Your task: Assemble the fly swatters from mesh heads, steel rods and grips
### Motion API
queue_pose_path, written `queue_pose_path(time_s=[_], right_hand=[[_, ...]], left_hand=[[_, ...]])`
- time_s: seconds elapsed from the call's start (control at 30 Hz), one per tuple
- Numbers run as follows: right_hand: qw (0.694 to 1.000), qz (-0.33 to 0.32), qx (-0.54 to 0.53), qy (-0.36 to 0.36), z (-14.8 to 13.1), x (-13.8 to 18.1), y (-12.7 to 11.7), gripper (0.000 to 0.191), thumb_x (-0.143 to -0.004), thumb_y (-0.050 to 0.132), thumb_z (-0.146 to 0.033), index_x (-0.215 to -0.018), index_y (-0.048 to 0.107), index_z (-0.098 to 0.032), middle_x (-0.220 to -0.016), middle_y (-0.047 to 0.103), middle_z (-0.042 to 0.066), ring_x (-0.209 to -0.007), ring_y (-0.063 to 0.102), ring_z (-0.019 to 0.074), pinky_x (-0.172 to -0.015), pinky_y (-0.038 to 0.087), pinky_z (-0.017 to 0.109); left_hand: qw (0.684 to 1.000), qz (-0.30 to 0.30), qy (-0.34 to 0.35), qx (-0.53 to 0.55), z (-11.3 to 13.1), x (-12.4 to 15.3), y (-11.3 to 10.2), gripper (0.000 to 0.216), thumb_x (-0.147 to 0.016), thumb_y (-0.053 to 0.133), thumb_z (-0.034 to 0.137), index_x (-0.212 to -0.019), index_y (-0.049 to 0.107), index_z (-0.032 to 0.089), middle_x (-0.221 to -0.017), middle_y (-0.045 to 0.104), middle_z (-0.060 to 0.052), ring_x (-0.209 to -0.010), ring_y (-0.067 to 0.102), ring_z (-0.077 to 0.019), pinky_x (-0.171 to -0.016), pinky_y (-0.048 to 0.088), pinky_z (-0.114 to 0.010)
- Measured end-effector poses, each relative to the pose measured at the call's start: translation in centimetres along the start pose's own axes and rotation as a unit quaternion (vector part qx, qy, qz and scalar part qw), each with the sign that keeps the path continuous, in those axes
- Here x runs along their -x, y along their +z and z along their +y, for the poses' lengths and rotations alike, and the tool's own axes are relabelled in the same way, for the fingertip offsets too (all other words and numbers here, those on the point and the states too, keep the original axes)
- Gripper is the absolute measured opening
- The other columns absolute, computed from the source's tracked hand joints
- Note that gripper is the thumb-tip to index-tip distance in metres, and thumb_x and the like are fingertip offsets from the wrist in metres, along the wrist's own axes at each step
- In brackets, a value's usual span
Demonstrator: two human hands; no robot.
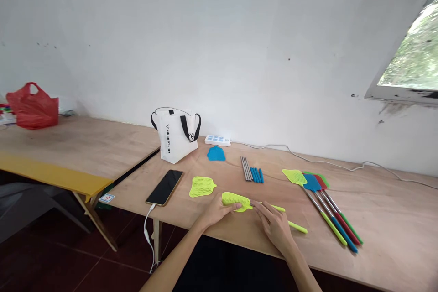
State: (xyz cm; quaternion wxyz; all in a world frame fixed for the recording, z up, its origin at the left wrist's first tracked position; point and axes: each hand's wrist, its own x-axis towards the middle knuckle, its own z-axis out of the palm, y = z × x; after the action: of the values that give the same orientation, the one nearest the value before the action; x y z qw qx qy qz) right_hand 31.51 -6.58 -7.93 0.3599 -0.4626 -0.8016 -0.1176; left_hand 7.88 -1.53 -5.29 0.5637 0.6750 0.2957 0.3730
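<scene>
My left hand [216, 211] is closed on a yellow-green fly swatter head [236, 200] near the table's front edge. My right hand [273, 224] pinches the thin metal rod at that head's neck; a yellow-green handle [297, 227] lies just beyond its fingers. A second loose yellow-green swatter head [202, 186] lies to the left, and a blue head [216, 153] sits farther back. Metal rods [246, 168] and blue handles [257, 174] lie side by side at mid-table.
Several assembled fly swatters [325, 203] lie at the right. A phone [164, 187] on a cable lies left, behind it a white tote bag [176, 139] and a power strip [217, 140]. A red plastic bag [33, 106] sits on the neighbouring table.
</scene>
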Motion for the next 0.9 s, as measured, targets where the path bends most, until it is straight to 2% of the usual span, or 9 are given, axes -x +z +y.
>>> queue_pose_path(time_s=[0.2, 0.3, 0.4, 0.63, 0.83, 0.9], right_hand=[[0.999, 0.033, 0.004, -0.001, -1.3, -0.4, 0.7, 0.039, -0.107, 0.036, -0.027, -0.128, 0.069, -0.026, -0.098, 0.075, 0.006, -0.072, 0.07, 0.0143, -0.063, 0.046, 0.022], [0.998, 0.066, 0.009, 0.013, -1.9, -0.7, 0.9, 0.037, -0.107, 0.038, -0.029, -0.12, 0.073, -0.024, -0.096, 0.075, 0.007, -0.073, 0.07, 0.0147, -0.065, 0.047, 0.022], [0.998, 0.065, 0.0, 0.027, -2.1, -1.0, 0.7, 0.035, -0.107, 0.04, -0.03, -0.116, 0.074, -0.023, -0.09, 0.074, 0.005, -0.073, 0.07, 0.0138, -0.066, 0.046, 0.022], [0.997, 0.059, 0.015, 0.05, -2.4, -1.2, 0.0, 0.039, -0.107, 0.04, -0.038, -0.127, 0.071, -0.026, -0.081, 0.069, 0.003, -0.068, 0.066, 0.0123, -0.062, 0.042, 0.021], [0.997, 0.057, 0.022, 0.055, -2.3, -1.2, 0.0, 0.039, -0.107, 0.041, -0.04, -0.132, 0.068, -0.027, -0.076, 0.066, 0.002, -0.066, 0.064, 0.0109, -0.06, 0.04, 0.02], [0.996, 0.06, 0.03, 0.062, -2.3, -1.2, 0.0, 0.038, -0.107, 0.042, -0.039, -0.131, 0.069, -0.027, -0.075, 0.065, 0.001, -0.065, 0.063, 0.0102, -0.06, 0.038, 0.02]], left_hand=[[1.0, -0.003, 0.011, -0.001, 1.1, 0.2, 0.4, 0.043, -0.081, 0.077, 0.054, -0.096, 0.08, 0.014, -0.098, 0.078, -0.01, -0.09, 0.07, -0.0241, -0.082, 0.053, -0.03], [1.0, 0.011, 0.007, 0.017, 1.0, 0.1, 0.4, 0.047, -0.081, 0.077, 0.056, -0.1, 0.078, 0.013, -0.103, 0.078, -0.012, -0.095, 0.071, -0.0262, -0.087, 0.054, -0.033], [0.999, 0.02, 0.001, 0.025, 0.5, 0.0, 0.4, 0.048, -0.08, 0.077, 0.056, -0.101, 0.077, 0.013, -0.107, 0.077, -0.012, -0.1, 0.071, -0.0271, -0.091, 0.055, -0.035], [0.997, 0.072, 0.017, 0.03, 0.2, -0.2, 0.2, 0.044, -0.076, 0.082, 0.053, -0.095, 0.075, 0.014, -0.094, 0.077, -0.009, -0.085, 0.072, -0.0233, -0.085, 0.057, -0.035], [0.992, 0.116, -0.004, 0.043, -0.2, -0.3, 0.0, 0.049, -0.069, 0.087, 0.052, -0.097, 0.075, 0.013, -0.094, 0.076, -0.011, -0.1, 0.07, -0.0282, -0.085, 0.058, -0.036], [0.991, 0.12, -0.009, 0.051, -0.1, -0.3, 0.0, 0.049, -0.069, 0.087, 0.053, -0.095, 0.075, 0.013, -0.095, 0.076, -0.011, -0.099, 0.07, -0.028, -0.083, 0.058, -0.036]])
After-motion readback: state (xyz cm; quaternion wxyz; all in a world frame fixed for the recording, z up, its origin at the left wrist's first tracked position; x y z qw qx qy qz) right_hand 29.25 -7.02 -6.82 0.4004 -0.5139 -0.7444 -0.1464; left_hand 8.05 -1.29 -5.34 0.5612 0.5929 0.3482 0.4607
